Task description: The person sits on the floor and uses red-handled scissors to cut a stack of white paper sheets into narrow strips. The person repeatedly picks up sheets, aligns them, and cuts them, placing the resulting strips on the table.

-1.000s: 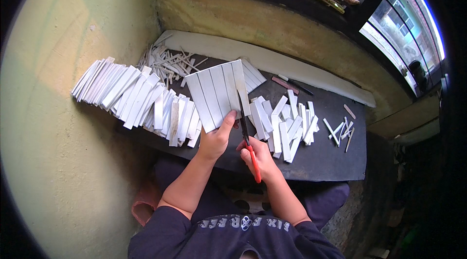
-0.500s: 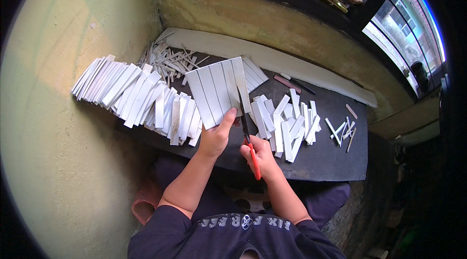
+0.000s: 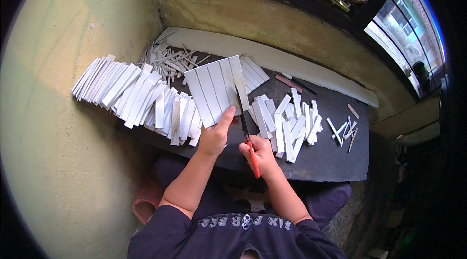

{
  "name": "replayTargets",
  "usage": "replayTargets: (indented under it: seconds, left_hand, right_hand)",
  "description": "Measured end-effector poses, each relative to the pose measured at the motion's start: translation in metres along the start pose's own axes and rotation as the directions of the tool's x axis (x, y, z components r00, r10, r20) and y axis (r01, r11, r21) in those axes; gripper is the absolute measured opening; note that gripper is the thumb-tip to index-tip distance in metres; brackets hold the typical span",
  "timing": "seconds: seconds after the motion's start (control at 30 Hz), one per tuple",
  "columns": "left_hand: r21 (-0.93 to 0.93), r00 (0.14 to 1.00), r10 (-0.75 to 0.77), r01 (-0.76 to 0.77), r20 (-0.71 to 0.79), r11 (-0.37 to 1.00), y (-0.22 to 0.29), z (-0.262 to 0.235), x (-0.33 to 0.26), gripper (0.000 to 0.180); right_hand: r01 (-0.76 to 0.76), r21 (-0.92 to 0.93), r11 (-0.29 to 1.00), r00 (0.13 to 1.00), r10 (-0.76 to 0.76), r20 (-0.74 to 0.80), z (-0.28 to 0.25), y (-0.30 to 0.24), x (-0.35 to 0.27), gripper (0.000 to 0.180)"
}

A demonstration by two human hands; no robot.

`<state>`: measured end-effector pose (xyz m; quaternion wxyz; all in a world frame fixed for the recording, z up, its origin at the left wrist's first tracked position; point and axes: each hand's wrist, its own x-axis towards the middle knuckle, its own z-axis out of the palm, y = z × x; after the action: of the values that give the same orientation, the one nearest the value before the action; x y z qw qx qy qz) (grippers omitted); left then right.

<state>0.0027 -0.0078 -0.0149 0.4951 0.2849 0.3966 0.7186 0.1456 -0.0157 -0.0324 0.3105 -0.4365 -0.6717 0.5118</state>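
My left hand (image 3: pixel 217 134) grips the near edge of a white sheet (image 3: pixel 210 88) marked with dark parallel lines, its thumb on top. In my right hand (image 3: pixel 262 156) is a pair of scissors (image 3: pixel 252 154) with red handles and dark blades. The blades lie along the sheet's right side, where a strip (image 3: pixel 242 86) is partly cut from the rest. Just right of the scissors lies a loose heap of cut white strips (image 3: pixel 287 130). A second lined sheet (image 3: pixel 254 74) rests behind the held one.
A long row of stacked white strips (image 3: pixel 131 89) leans at the left. Thin offcuts (image 3: pixel 171 62) pile up behind it. A reddish bar (image 3: pixel 288 84) and a dark pen (image 3: pixel 306 87) lie at the back. Several slivers (image 3: pixel 346 130) sit at the right on the black tabletop (image 3: pixel 335 161).
The scissors have moved slightly along the sheet, and the cut strip stands a little farther from it at the near end. Both hands keep their hold.
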Motion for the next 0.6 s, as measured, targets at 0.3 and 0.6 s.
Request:
replayTargets:
  seconds: [0.3, 0.6]
  left_hand:
    - [-0.022, 1.0, -0.023, 0.023, -0.004, 0.999, -0.0035, -0.0037, 0.0028, 0.026]
    - [0.007, 0.999, -0.032, 0.032, -0.006, 0.999, -0.0035, -0.006, 0.0044, 0.026]
  right_hand:
    - [0.02, -0.029, 0.999, 0.999, -0.021, -0.024, 0.0013, 0.0066, 0.0028, 0.045]
    - [0.072, -0.075, 0.995, 0.996, -0.075, -0.038, 0.0019, 0.0055, 0.0053, 0.044]
